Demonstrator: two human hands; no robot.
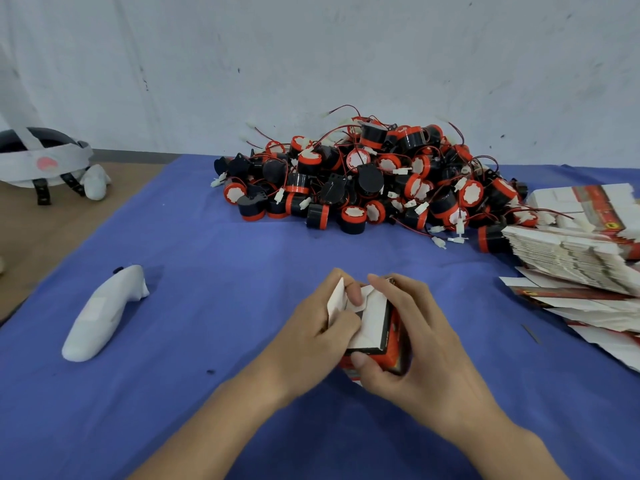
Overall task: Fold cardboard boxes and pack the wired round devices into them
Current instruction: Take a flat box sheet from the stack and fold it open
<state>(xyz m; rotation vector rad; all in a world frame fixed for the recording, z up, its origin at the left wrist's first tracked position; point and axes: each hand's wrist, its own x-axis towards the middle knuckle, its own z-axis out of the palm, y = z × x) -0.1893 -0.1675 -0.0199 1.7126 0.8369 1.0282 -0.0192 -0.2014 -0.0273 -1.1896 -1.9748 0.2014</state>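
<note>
Box of red-and-black cardboard (374,320) at six o'clock on blue-clothed bench (242,254), long axis toward twelve, white flaps open, contents hidden; pinched at flap by left grip (308,341), clamped round by right grip (415,344).

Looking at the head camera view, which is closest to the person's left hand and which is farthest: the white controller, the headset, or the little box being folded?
1. The cardboard box: in the grip of the left hand, centre front.
2. The white controller: lying on the blue cloth, off to the left.
3. The headset: far-left back corner, off the cloth.
</note>
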